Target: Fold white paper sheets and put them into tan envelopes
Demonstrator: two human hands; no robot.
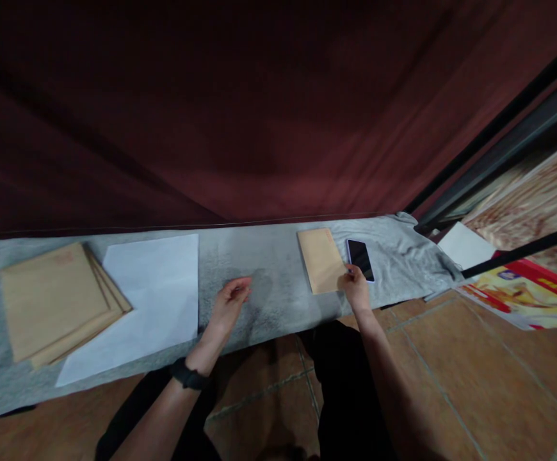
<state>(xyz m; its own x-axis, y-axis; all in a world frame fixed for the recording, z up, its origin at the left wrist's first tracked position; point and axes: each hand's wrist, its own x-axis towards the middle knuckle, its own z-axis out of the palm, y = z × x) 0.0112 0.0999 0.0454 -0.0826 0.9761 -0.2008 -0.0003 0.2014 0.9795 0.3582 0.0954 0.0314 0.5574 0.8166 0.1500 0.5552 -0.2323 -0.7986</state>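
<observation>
My left hand (233,299), with a black band on its wrist, hovers over the grey cloth (271,307) near the middle. Its fingers are loosely curled, a little apart, with nothing in them. Farther right, my right hand (356,289) grips the lower right edge of a brown paper envelope (321,259) that lies on the cloth. Just beyond that hand is a smartphone (360,255) with a dark screen and a pale purple edge, partly covered by the fingers.
At the left, several larger brown envelopes (55,301) lie fanned on white paper sheets (158,294). A dark red curtain (259,128) hangs behind the cloth-covered surface. Dark metal bars (509,128), a white card (465,246) and a red and yellow printed box (528,294) are at the right.
</observation>
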